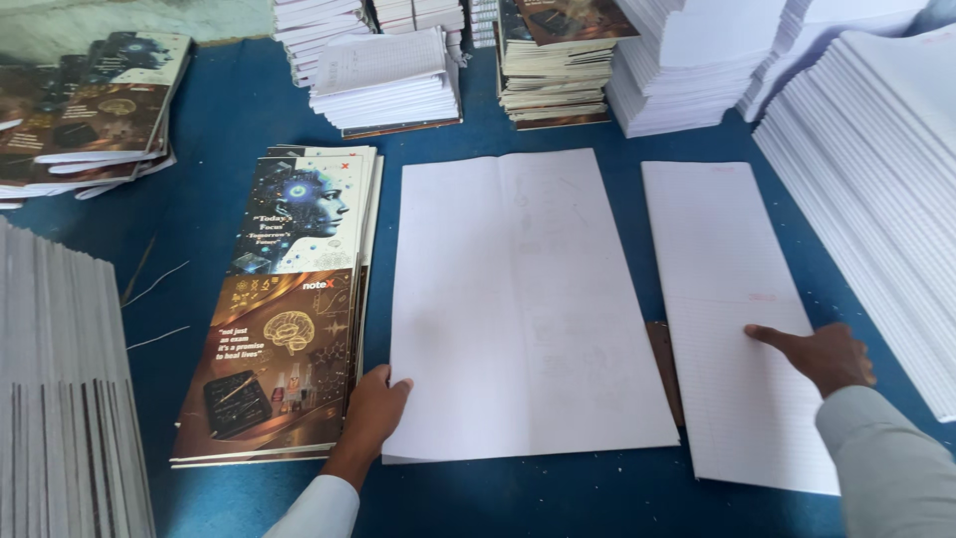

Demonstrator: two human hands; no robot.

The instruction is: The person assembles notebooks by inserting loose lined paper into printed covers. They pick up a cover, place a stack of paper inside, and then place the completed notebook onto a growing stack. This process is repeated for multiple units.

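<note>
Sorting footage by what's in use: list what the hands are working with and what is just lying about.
In hand:
left hand at the edge of the wide white sheet
right hand on the ruled sheet
printed cover stack beside the left hand

Lying about:
paper stacks
loose threads
blue table

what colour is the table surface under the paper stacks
Deep blue table surface, clearest in the head view between the stacks.
</note>
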